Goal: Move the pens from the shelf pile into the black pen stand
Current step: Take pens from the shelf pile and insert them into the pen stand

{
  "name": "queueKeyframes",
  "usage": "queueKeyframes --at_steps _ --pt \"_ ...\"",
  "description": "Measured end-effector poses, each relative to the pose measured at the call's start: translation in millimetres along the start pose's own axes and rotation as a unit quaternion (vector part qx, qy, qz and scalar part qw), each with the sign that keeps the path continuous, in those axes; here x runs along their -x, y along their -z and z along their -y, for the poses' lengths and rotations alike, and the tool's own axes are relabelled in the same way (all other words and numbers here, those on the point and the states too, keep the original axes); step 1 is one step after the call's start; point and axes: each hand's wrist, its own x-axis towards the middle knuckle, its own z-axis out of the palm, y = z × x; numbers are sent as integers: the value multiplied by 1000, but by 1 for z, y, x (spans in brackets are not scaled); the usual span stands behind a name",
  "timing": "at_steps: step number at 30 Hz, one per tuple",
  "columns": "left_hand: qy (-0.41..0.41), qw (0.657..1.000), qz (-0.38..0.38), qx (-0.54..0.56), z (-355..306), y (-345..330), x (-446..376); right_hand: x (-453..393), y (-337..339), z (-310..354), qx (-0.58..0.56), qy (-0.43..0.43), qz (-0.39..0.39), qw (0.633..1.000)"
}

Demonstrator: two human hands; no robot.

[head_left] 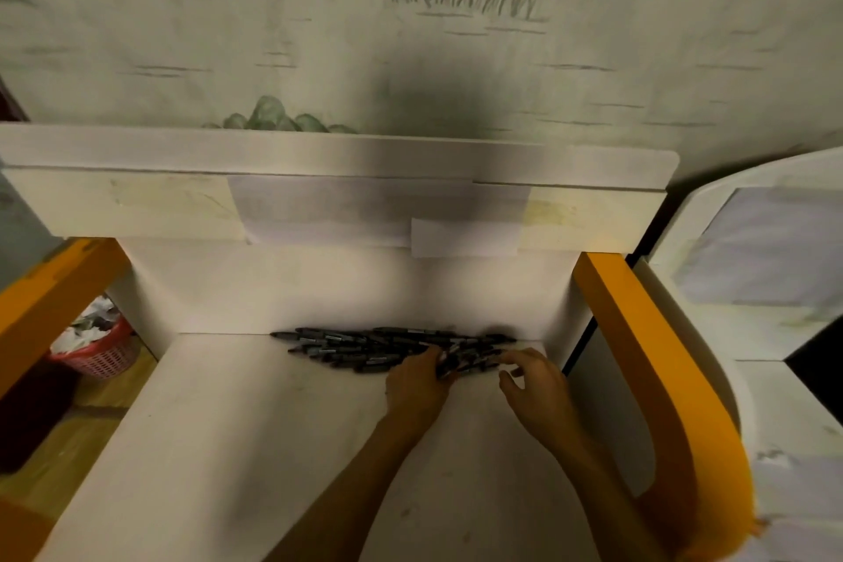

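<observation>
A pile of several black pens (365, 347) lies along the back of the white shelf (255, 424), against the rear wall. My left hand (417, 383) reaches into the right part of the pile, and its fingers curl round a few pens at about the pile's front edge. My right hand (531, 374) hovers just to the right, fingers bent over the pens at the pile's right end, and whether it holds one cannot be told. No black pen stand is in view.
Orange side panels (638, 333) flank the shelf on the left and right. An upper white board (319, 196) with taped paper overhangs the back. A red basket (102, 351) with crumpled paper sits on the floor at left. Another white unit (775, 287) stands at right.
</observation>
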Motion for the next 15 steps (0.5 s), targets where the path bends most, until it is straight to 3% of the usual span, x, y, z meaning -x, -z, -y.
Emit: queueKeyframes --at_steps 5,12,15 --pt "-13 996 22 -80 -2 -11 -7 3 2 -9 -11 -13 3 1000" --pt "-20 997 26 -75 -2 -6 -10 4 10 -12 -24 -10 -4 1000" --pt "-36 998 -4 -41 5 9 -3 3 9 -9 -28 -14 -2 1000"
